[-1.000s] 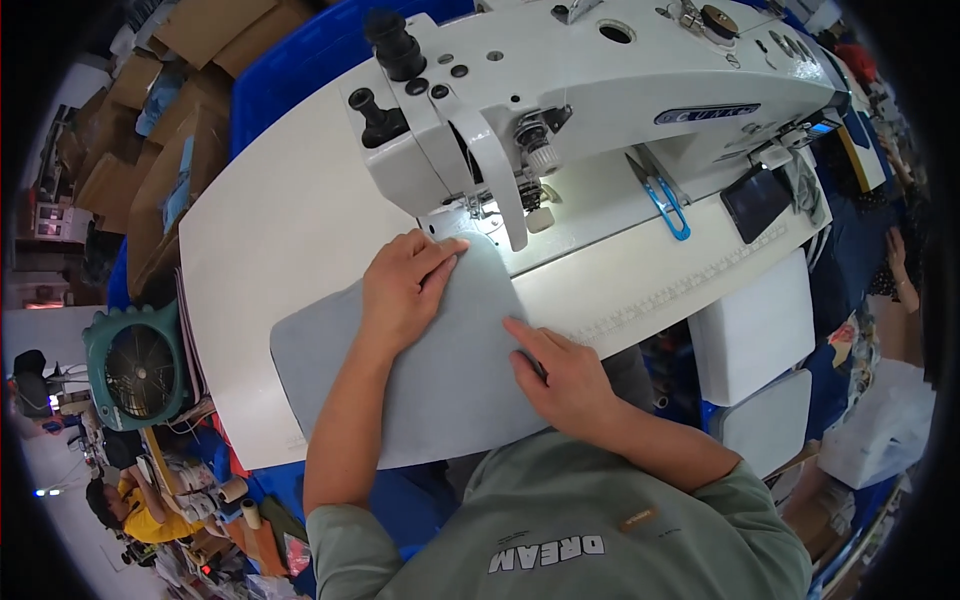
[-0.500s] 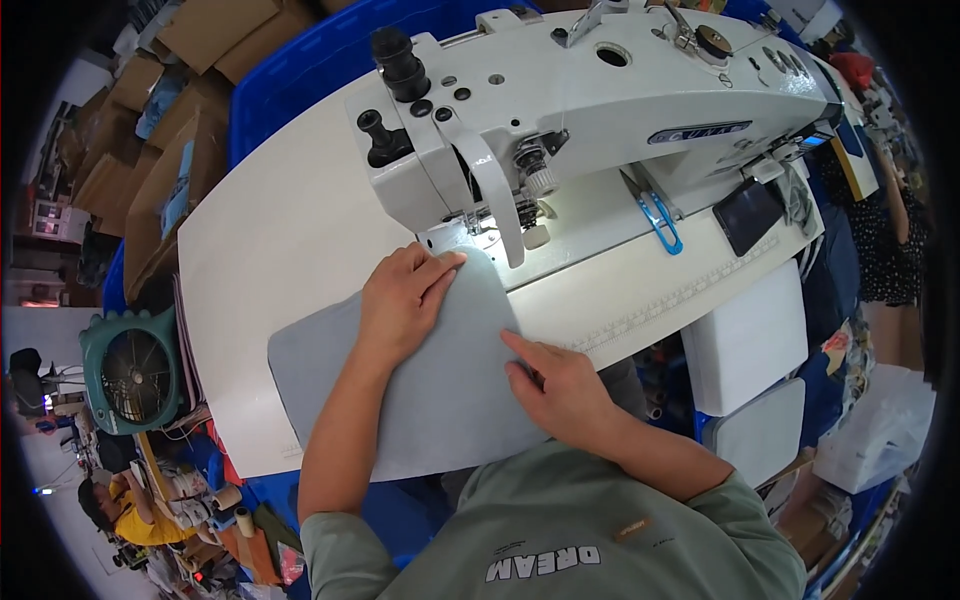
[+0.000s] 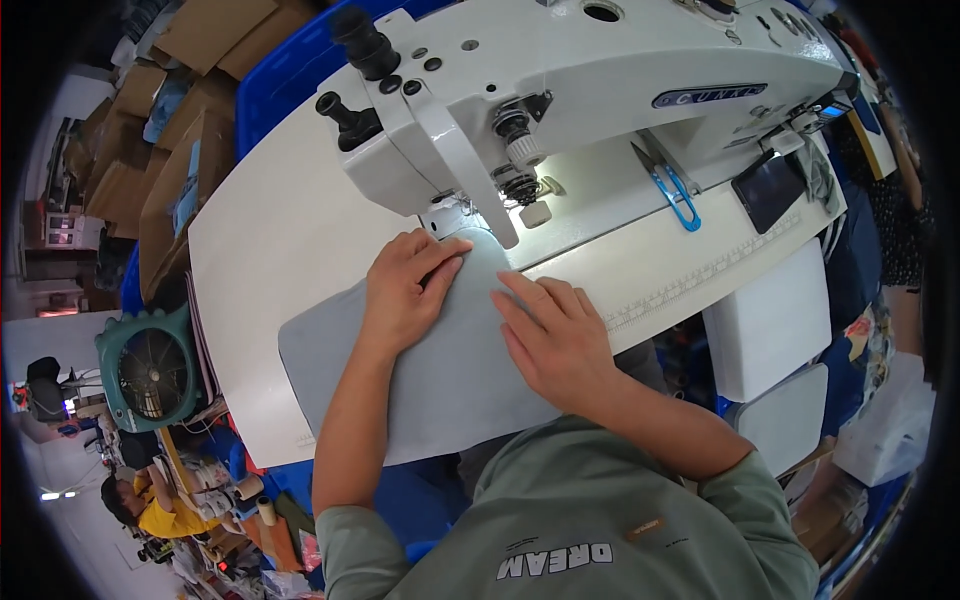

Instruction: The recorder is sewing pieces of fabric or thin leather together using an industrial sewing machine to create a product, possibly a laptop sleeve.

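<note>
A piece of grey fabric [image 3: 450, 365] lies on the white sewing table, its far end at the needle area of a white sewing machine [image 3: 590, 75]. My left hand [image 3: 408, 290] rests on the fabric just short of the needle, fingers drawn together and pinching the cloth near its far edge. On the right edge of the fabric, my right hand [image 3: 555, 335] lies with fingers stretched and a little apart, the fingertips touching the cloth. A lit patch shows around the needle; the presser foot is partly hidden behind the machine's white guard [image 3: 465, 170].
Blue-handled scissors [image 3: 670, 190] and a dark phone [image 3: 768, 190] lie right of the needle. A ruler strip [image 3: 690, 275] runs along the table's near edge. A green fan [image 3: 150, 370] stands left, below cardboard boxes [image 3: 185, 180]. Another person in yellow [image 3: 165, 510] sits far left.
My right hand has slid up along the fabric's edge toward the needle, its fingers spreading. The left hand keeps nearly the same place on the cloth. The whole view has shifted slightly.
</note>
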Demonstrator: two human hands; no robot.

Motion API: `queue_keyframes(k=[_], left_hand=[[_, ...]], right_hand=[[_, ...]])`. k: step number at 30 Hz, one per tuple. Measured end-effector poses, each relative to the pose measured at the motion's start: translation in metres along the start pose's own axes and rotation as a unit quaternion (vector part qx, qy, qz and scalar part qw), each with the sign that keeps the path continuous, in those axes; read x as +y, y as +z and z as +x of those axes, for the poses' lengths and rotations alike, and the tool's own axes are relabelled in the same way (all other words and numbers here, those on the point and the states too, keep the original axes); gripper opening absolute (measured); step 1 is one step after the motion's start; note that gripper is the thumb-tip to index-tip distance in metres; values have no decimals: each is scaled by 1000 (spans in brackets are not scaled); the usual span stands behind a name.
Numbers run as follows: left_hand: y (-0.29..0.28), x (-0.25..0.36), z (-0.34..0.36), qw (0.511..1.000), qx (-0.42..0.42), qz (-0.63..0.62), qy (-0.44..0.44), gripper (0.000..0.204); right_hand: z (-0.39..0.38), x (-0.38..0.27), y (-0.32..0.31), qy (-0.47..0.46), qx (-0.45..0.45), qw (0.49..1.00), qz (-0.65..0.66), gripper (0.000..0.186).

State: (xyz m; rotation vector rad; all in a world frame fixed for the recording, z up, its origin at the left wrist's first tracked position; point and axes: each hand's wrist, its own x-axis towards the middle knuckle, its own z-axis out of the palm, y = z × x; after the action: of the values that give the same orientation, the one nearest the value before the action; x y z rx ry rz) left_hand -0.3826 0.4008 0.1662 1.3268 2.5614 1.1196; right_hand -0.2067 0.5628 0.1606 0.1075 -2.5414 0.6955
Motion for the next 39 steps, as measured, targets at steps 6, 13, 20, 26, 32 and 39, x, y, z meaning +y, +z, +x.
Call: queue_keyframes(k=[6,13,20,26,32,39], left_hand=[[2,-2,0,1000,3,-8,-5,22],[4,1,-1,1000,1,21,-22,21],[0,39,20,986,-30,155,-42,19],[-4,39,24,965,-40,235,-107,38],[0,38,21,963,-27,225,-143,41],[8,26,21,978,-8,178,-113,32]], right_hand=[[-3,0,6,6,-32,999,-31,47],[1,-2,2,1,-41,998,-47,45],[-4,-2,6,1,-40,997,-60,47],[-4,-4,10,1,-33,998,-61,49],[-5,-5,9,-6,-27,997,-73,44],[-5,-4,11,-5,-29,997,-77,44]])
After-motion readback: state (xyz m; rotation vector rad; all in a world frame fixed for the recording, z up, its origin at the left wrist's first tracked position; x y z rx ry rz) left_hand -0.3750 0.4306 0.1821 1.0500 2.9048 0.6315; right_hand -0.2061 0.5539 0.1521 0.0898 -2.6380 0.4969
